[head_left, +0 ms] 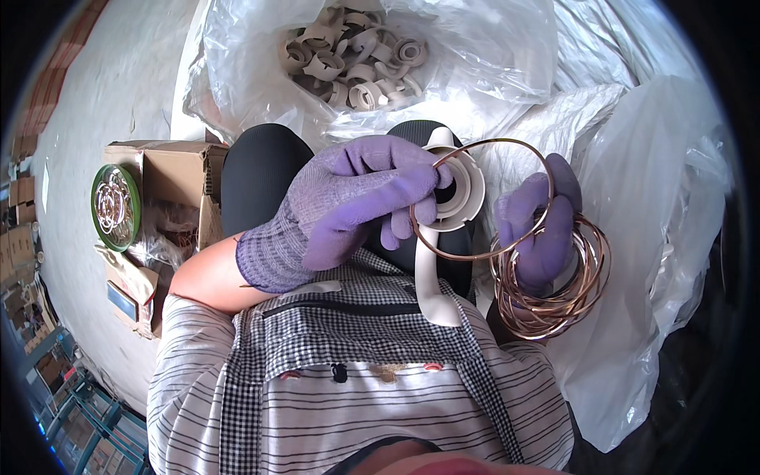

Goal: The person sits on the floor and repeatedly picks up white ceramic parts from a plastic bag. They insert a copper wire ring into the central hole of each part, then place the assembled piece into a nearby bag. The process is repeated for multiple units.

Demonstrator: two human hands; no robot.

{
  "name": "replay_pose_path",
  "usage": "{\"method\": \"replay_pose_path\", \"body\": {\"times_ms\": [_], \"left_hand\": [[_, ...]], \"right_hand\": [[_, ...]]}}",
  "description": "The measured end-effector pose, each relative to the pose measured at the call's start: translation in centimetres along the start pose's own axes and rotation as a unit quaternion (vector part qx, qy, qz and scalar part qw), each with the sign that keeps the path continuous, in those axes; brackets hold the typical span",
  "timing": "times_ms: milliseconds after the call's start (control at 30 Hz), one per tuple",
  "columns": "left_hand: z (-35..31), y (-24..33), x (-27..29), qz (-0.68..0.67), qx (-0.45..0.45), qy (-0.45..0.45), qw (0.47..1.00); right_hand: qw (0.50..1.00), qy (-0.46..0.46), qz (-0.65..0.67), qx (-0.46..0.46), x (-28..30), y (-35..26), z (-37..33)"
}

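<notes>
My left hand [360,198], in a purple knit glove, pinches the left side of a large, thin copper-coloured ring [483,259]. Behind that ring, over my lap, is a cream plastic part [473,190] with a round stepped collar and a long curved handle hanging downward. My left fingertips meet the collar's left edge; whether they also grip it I cannot tell. On the right, my gloved right hand [542,226] has its fingers curled at the ring's right side. A bundle of similar rings [590,297] hangs looped around this hand.
Beyond my knees, a clear plastic bag [491,47] holds many cream plastic pieces [364,67]. Left of my legs stands an open cardboard box [174,170], with a green-rimmed round dish [101,226] of rings beside it. More plastic sheeting [657,237] drapes at the right.
</notes>
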State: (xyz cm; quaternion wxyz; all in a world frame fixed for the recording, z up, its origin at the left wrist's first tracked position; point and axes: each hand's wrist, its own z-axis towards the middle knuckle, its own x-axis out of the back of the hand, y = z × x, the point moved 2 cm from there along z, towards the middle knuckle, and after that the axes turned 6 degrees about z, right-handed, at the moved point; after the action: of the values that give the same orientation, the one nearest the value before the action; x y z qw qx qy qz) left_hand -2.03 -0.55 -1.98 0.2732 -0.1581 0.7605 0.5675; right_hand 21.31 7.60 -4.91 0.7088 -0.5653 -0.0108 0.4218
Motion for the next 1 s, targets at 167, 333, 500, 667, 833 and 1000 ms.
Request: {"method": "replay_pose_path", "body": {"times_ms": [167, 333, 500, 667, 833, 1000], "left_hand": [[0.0, 0.0, -0.3, -0.009, 0.002, 0.015, 1.0], [0.0, 0.0, -0.5, 0.004, 0.007, 0.03, 1.0], [0.2, -0.2, -0.6, -0.006, -0.002, 0.024, 1.0], [0.3, -0.3, -0.5, -0.019, -0.001, 0.024, 1.0], [0.1, -0.5, -0.7, -0.015, -0.026, 0.03, 0.999], [-0.6, 0.1, -1.5, 0.01, -0.052, 0.021, 0.998]], "right_hand": [[0.999, -0.026, -0.026, 0.0, 0.1, 0.0, -0.4], [0.998, -0.039, 0.036, -0.013, -0.1, 0.1, -0.8], [0.991, -0.079, 0.106, -0.014, 0.3, 0.4, -0.4], [0.994, -0.024, 0.099, -0.041, 0.1, 0.2, -1.1], [0.989, -0.017, 0.137, -0.048, 0.0, 0.6, -1.4], [0.986, -0.017, 0.096, -0.139, -0.2, 0.9, -2.9]]}}
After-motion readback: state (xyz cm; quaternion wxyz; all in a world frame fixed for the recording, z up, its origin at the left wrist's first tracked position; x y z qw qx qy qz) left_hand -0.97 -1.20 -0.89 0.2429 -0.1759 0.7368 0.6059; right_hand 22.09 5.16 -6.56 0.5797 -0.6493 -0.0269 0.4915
